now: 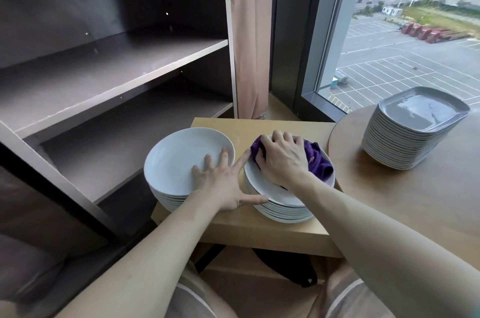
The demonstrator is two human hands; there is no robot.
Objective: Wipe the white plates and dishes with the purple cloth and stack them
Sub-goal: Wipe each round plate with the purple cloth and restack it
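Two stacks of round white plates stand side by side on a small wooden table (262,232). My left hand (223,180) lies spread across the gap, fingers resting in the top plate of the left stack (179,159), index finger and thumb touching the rim of the right stack (283,207). My right hand (281,159) presses the bunched purple cloth (318,161) into the top plate of the right stack. Part of the cloth is hidden under the hand.
A tall stack of grey rectangular plates (413,130) sits on a round wooden table (420,195) at the right. An open dark shelf unit (111,76) stands at the left. Behind are a beige curtain (250,37) and a window. A black bag (293,271) lies under the small table.
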